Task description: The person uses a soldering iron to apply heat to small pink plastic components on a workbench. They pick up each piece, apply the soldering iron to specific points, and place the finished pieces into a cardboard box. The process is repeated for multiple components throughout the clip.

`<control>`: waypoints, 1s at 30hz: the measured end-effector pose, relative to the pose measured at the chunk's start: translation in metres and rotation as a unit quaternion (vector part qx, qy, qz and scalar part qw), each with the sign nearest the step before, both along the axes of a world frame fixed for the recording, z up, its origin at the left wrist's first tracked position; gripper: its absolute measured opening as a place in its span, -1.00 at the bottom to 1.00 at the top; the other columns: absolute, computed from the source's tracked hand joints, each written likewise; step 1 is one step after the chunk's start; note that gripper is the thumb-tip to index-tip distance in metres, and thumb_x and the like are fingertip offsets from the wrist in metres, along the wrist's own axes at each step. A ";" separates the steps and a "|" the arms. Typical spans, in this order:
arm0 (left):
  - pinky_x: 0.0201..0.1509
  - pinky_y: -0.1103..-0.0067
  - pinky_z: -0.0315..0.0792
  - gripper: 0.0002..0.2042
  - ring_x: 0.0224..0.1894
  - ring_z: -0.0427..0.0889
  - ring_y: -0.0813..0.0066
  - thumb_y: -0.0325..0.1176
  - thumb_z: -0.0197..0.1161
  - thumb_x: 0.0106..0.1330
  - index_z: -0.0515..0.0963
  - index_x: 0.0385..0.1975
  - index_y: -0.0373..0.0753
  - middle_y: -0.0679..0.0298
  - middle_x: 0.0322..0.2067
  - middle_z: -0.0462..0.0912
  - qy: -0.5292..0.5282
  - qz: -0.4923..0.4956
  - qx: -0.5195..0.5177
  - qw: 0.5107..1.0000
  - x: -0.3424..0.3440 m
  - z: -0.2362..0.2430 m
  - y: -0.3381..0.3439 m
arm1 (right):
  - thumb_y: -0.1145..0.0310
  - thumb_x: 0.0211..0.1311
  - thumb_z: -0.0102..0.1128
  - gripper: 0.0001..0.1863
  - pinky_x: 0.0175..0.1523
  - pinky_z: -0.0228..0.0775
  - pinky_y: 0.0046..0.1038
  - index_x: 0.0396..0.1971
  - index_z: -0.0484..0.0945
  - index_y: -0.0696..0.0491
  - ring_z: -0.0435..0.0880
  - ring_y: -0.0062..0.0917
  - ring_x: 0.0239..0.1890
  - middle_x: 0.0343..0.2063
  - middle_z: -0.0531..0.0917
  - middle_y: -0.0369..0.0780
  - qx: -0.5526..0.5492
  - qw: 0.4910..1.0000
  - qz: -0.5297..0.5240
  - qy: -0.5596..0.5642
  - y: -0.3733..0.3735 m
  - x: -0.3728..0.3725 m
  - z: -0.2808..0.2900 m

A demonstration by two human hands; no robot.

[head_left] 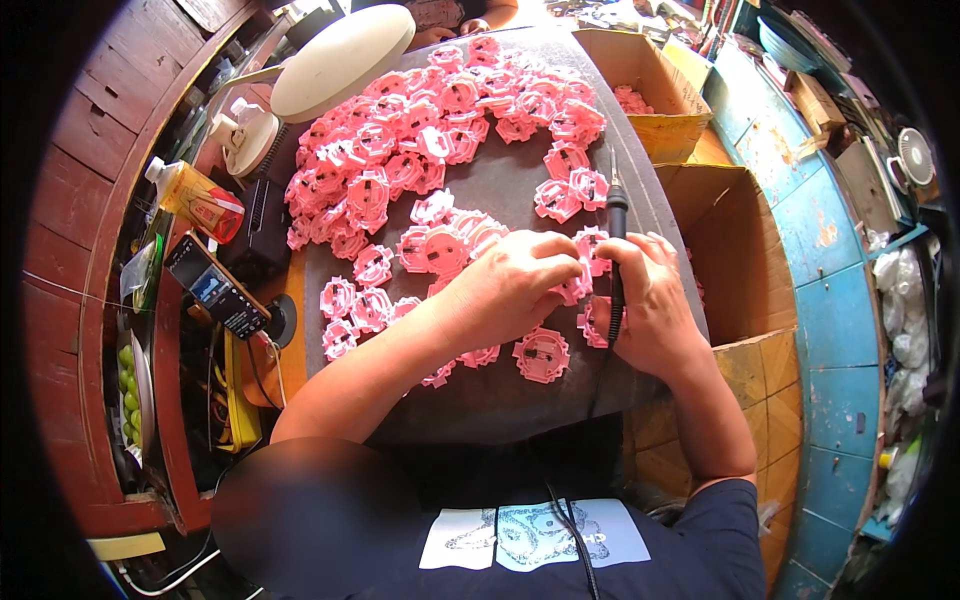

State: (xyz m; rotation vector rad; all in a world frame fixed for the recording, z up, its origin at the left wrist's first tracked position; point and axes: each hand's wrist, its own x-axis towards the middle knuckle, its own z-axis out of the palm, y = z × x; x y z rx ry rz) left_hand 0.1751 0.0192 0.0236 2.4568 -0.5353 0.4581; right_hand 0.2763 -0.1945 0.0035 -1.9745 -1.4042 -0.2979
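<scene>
My right hand [650, 300] is wrapped round the black handle of a soldering iron [616, 215]. Its thin metal tip points away from me, and a dark cable trails from its near end. Fingers bent, my left hand [520, 272] grips a pink plastic part [572, 291] just left of the iron. Another pink part [597, 320] lies partly under my right hand. Nearer me is a single round pink housing [541, 355] with a dark piece inside. A large heap of similar pink housings [375, 140] covers the far left of the dark work surface [460, 410].
Cardboard boxes [735, 250] stand along the right side, the far one holding pink parts. On the left are a white lamp [343, 62], a phone on a stand [215, 285] and a drink bottle [197, 198]. Another person's hand [473, 27] shows at the far edge.
</scene>
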 end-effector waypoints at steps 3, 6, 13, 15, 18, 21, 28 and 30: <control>0.04 0.29 0.58 -0.71 -0.02 0.72 0.12 -0.55 0.50 0.10 0.64 -0.16 -0.25 0.18 -0.07 0.70 0.010 -0.025 -0.017 0.999 -0.003 0.001 -0.003 | 0.37 0.12 0.38 -0.43 0.38 0.26 0.07 0.16 0.43 0.06 0.54 0.12 0.14 -0.03 0.64 0.06 0.004 1.000 -0.018 0.012 -0.005 -0.003 0.000; 0.04 0.27 0.57 -0.75 -0.01 0.71 0.10 -0.57 0.45 0.11 0.62 -0.21 -0.26 0.18 -0.06 0.70 -0.014 -0.024 0.007 1.000 -0.008 0.003 -0.003 | 0.36 0.10 0.39 -0.47 0.35 0.29 0.08 0.11 0.46 0.07 0.55 0.13 0.08 -0.06 0.63 0.08 0.008 0.999 -0.039 -0.006 -0.008 -0.002 -0.001; 0.20 0.15 0.49 -0.70 0.08 0.66 0.03 -0.48 0.48 0.17 0.67 -0.07 -0.23 0.14 -0.01 0.69 -0.013 0.172 0.107 0.979 -0.037 0.026 0.051 | 0.38 0.08 0.40 -0.46 0.34 0.26 0.08 0.10 0.47 0.06 0.58 0.10 0.06 -0.14 0.69 0.01 0.038 0.998 -0.047 -0.026 -0.014 -0.009 -0.008; 0.25 0.14 0.45 -0.73 0.15 0.63 0.04 -0.44 0.48 0.21 0.68 -0.08 -0.22 0.16 0.02 0.68 0.016 0.197 0.115 0.974 -0.045 0.028 0.059 | 0.37 0.09 0.41 -0.46 0.34 0.26 0.09 0.10 0.47 0.06 0.59 0.11 0.07 -0.12 0.70 0.01 0.057 0.998 -0.032 -0.016 -0.012 -0.008 -0.005; 0.31 0.14 0.38 -0.75 0.22 0.57 0.08 -0.37 0.47 0.28 0.69 -0.06 -0.19 0.19 0.07 0.66 0.037 0.153 0.156 0.975 -0.041 0.020 0.063 | 0.34 0.11 0.42 -0.47 0.34 0.27 0.08 0.10 0.47 0.07 0.59 0.10 0.07 -0.08 0.72 0.00 0.065 0.998 -0.017 -0.009 -0.008 -0.008 -0.005; 0.30 0.15 0.33 -0.73 0.22 0.57 0.13 -0.31 0.44 0.34 0.71 0.01 -0.12 0.22 0.07 0.65 0.034 0.147 0.168 0.974 -0.027 0.014 0.053 | 0.31 0.14 0.41 -0.49 0.34 0.28 0.06 0.09 0.48 0.08 0.60 0.08 0.07 -0.06 0.72 -0.01 0.070 0.997 -0.016 -0.006 -0.007 -0.008 -0.007; 0.32 0.18 0.31 -0.67 0.23 0.58 0.17 -0.27 0.42 0.37 0.68 0.12 -0.05 0.21 0.12 0.65 0.026 0.145 0.169 0.975 -0.008 0.005 0.050 | 0.29 0.15 0.41 -0.50 0.29 0.32 0.03 0.06 0.49 0.10 0.61 0.05 0.06 -0.06 0.72 -0.02 0.089 0.995 -0.036 -0.026 -0.010 -0.006 -0.009; 0.33 0.18 0.30 -0.66 0.23 0.59 0.17 -0.27 0.43 0.36 0.68 0.12 -0.05 0.21 0.11 0.65 0.009 0.154 0.150 0.977 -0.016 0.012 0.057 | 0.30 0.15 0.41 -0.51 0.28 0.32 0.03 0.06 0.49 0.10 0.62 0.04 0.05 -0.06 0.73 -0.02 0.092 0.995 -0.038 -0.022 -0.011 -0.007 -0.009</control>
